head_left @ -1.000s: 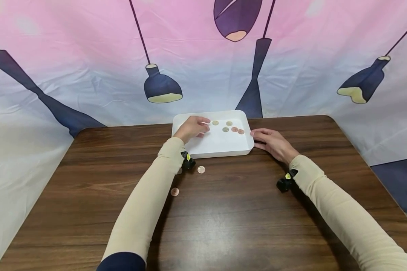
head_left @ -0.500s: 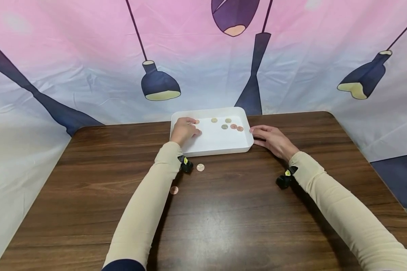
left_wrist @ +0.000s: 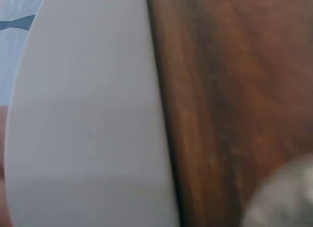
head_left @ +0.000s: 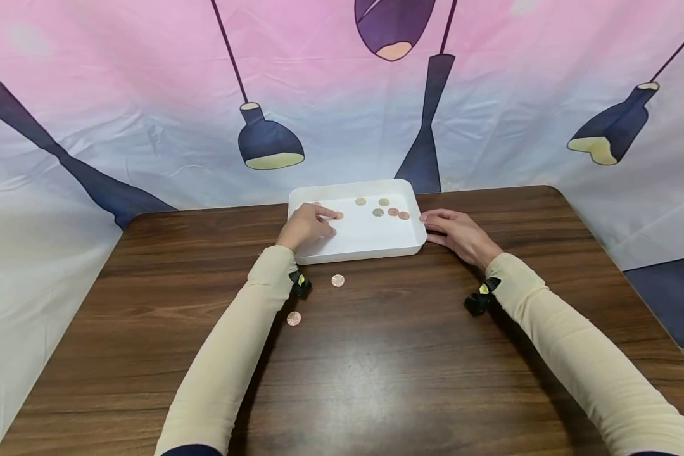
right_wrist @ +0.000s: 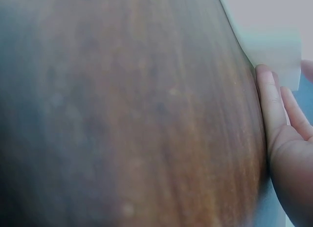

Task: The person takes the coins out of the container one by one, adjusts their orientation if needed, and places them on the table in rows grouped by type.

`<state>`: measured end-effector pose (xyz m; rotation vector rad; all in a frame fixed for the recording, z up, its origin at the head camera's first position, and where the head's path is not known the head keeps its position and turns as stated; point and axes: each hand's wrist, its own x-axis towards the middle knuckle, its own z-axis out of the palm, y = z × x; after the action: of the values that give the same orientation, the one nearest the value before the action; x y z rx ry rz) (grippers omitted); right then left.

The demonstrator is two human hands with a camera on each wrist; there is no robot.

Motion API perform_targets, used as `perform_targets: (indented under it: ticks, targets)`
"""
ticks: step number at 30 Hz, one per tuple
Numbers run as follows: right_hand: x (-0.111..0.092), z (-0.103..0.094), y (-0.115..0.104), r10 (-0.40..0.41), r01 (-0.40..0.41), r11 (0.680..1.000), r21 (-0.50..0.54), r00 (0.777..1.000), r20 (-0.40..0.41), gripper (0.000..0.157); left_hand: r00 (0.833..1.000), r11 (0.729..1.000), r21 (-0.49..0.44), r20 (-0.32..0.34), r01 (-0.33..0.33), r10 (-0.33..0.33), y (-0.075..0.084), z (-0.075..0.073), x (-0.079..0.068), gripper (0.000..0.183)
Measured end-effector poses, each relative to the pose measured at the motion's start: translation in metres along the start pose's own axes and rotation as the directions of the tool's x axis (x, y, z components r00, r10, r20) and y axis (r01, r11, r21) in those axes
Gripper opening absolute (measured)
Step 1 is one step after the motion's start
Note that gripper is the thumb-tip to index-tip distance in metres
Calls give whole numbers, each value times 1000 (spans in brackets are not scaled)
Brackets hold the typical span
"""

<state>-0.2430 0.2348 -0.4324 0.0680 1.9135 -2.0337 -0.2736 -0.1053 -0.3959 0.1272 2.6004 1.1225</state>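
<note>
My left hand [head_left: 308, 227] reaches over the near wall into the left part of a shallow white tray [head_left: 365, 244]. Its index finger extends to a copper-coloured coin [head_left: 339, 215], fingertip right at the coin's edge. Behind the knuckles shows part of another copper coin [head_left: 316, 204]. Several more coins [head_left: 379, 212] lie flat in the tray's right half, some copper, some pale gold. My right hand [head_left: 458, 239] rests its extended fingers against the tray's right end. In the right wrist view those fingers [right_wrist: 270, 97] lie along the tray's outer wall [right_wrist: 279, 56].
On the brown wooden table [head_left: 376, 354], one coin [head_left: 338, 280] lies in front of the tray and another [head_left: 294, 318] nearer, beside the left sleeve. A blurred grey round thing [left_wrist: 286, 202] shows in the left wrist view. A printed cloth [head_left: 177, 139] hangs behind the table.
My left hand first drew back leftward inside the tray, uncovering a copper coin. That coin now lies farther right, at the index fingertip. My right hand has stayed at the tray's end.
</note>
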Motion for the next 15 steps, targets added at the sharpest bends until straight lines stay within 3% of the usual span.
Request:
perform_targets:
  ticks: [4, 7, 13, 15]
  targets:
    - [-1, 0, -1, -1, 1, 1000, 1, 1000, -1, 41, 994, 995, -8, 40, -104, 104, -1, 2, -2, 32]
    - [-1, -1, 0, 1, -1, 1000, 6, 1000, -1, 37, 990, 990, -45, 44, -132, 134, -1, 3, -2, 29]
    - [-1, -2, 0, 3, -3, 1000, 24, 1000, -2, 28, 998, 975, -216, 14, -55, 59, 0, 7, 4, 35]
    - [0, -1, 0, 3, -3, 1000, 27, 1000, -5, 28, 1000, 973, -230, 6, -28, 30, -1, 8, 7, 36]
